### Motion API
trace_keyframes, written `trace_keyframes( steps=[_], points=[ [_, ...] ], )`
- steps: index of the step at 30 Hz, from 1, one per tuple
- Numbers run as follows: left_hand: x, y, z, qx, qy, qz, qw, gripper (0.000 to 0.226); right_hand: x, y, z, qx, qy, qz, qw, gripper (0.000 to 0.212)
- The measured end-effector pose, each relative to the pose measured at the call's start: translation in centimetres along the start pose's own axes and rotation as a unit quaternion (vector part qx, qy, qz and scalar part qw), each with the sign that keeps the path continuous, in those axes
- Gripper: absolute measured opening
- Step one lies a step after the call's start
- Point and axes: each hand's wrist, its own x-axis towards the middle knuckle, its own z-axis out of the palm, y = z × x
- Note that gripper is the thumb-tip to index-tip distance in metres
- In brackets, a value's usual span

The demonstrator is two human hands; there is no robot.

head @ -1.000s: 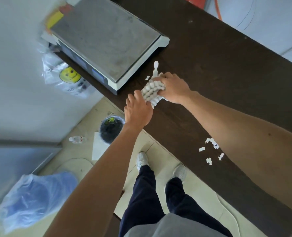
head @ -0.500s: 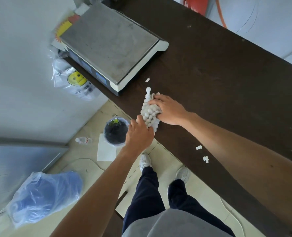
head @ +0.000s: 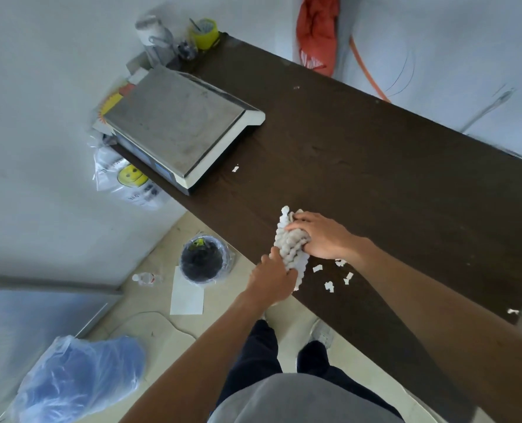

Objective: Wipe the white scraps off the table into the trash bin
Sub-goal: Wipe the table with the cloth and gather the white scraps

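Two hands here: right hand (head: 322, 239) fingers (head: 296, 225) clutch the cloth (head: 290, 247), left hand (head: 273, 280) cups at the surface (head: 375, 166) edge, fingers hidden, probably catching scraps (head: 329, 285).

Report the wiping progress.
Done: no white scraps show in the trash bin yet. In hand: the right hand grips the cloth on the table, left hand at the edge beside it. Left: a cluster of scraps beside the cloth, a lone scrap by the scale, an edge scrap far right.
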Motion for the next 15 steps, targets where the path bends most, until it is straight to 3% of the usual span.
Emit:
trace_keyframes(
  steps=[4, 15],
  points=[
    [0.4, 2.8, 0.5, 0.005, -0.014, 0.008, 1.0, 0.049, -1.4, 1.9, -1.6, -0.018, 0.008, 0.015, 1.0, 0.062],
    [5.9, 10.3, -2.3, 0.187, 0.036, 0.121, 0.974, 0.051, -6.0, 9.5, -2.3, -0.02, 0.116, 0.167, 0.979, 0.065]
  ],
)
